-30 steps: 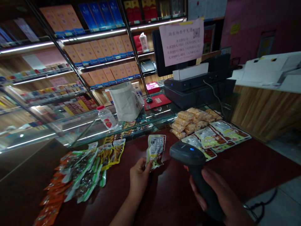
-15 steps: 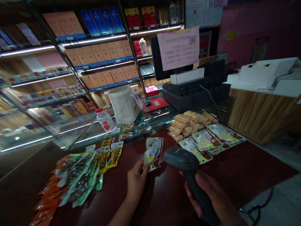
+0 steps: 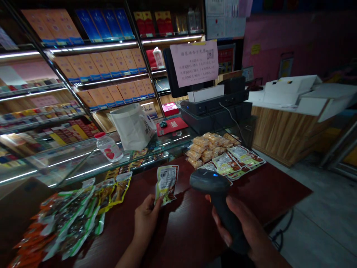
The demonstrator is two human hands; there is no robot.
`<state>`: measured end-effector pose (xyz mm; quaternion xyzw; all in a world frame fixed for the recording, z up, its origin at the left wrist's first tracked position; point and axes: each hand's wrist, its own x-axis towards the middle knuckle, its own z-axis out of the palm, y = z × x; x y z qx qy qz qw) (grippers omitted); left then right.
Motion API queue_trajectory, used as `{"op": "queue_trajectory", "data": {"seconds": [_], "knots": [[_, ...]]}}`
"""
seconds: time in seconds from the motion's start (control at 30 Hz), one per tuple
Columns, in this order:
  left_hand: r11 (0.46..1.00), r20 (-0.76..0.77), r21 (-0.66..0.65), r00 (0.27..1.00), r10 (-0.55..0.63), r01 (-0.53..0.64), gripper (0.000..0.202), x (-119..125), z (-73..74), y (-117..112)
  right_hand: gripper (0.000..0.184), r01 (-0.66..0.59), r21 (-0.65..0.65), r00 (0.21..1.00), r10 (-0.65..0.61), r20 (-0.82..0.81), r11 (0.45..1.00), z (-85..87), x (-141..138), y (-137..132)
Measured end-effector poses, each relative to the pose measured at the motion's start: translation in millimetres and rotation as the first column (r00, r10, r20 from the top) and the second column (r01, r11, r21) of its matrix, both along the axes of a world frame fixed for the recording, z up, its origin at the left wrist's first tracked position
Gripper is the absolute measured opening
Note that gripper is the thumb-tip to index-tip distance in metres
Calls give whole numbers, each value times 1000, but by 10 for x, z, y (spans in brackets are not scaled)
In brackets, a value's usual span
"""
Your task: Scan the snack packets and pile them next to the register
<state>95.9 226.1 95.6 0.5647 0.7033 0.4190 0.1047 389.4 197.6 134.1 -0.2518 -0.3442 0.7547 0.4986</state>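
My left hand (image 3: 147, 216) pinches the lower left corner of a snack packet (image 3: 166, 182), which is tilted up with its printed back and barcode showing. In my right hand (image 3: 245, 227) is a dark barcode scanner (image 3: 209, 182), gripped by its handle, a small blue light lit on top. The scanner's head points left toward the packet, with a gap between them. Behind the scanner lie several similar green and white packets (image 3: 242, 158), partly hidden by it. A pile of plastic-wrapped tan snacks (image 3: 208, 147) sits beside them.
Left on the dark red tabletop (image 3: 189, 230) lie green-edged packets (image 3: 75, 219), yellow packets (image 3: 121, 188) and orange packets (image 3: 33, 242). A cardboard box (image 3: 19, 208) stands at far left. On the glass counter are a bottle (image 3: 108, 149), a white bag (image 3: 131, 128) and a monitor with a pink sign (image 3: 195, 63).
The view has swung right, so things appear shifted left. A blue light now shows on the scanner. Both hands keep their holds, and the scanner's head covers more of the packets behind it.
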Motion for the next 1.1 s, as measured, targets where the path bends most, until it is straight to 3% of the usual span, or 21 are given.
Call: {"op": "queue_trajectory", "data": {"seconds": [0.1,0.17,0.3,0.4,0.57,0.73,0.83,1.0,1.1], "knots": [[1000,91,-17,996,-22,24,34,124,54,-6,55,40,-4,999,-41,-5,999,-5,335,94],[993,287,-78,956,-67,93,37,311,110,9,54,117,-7,993,-117,-27,993,34,566,148],[958,730,-130,679,-81,254,42,836,237,132,42,362,25,927,-358,-109,932,140,884,192],[945,833,-136,551,-52,296,34,1189,316,279,37,418,3,901,-414,-133,909,154,993,172],[903,875,-256,480,65,345,10,1481,327,455,34,401,-7,906,-398,-141,916,124,1103,97],[883,854,-331,504,130,333,10,1579,268,522,31,428,22,893,-418,-168,904,158,1174,55],[869,829,-338,551,93,361,13,1653,234,587,34,405,-2,897,-398,-194,914,169,1166,72],[778,634,-461,772,-48,426,13,1707,170,691,34,355,-38,922,-357,-148,934,139,1132,43],[762,522,-488,842,-136,425,24,1592,172,625,37,276,-90,952,-285,-112,957,70,1155,21]]}}
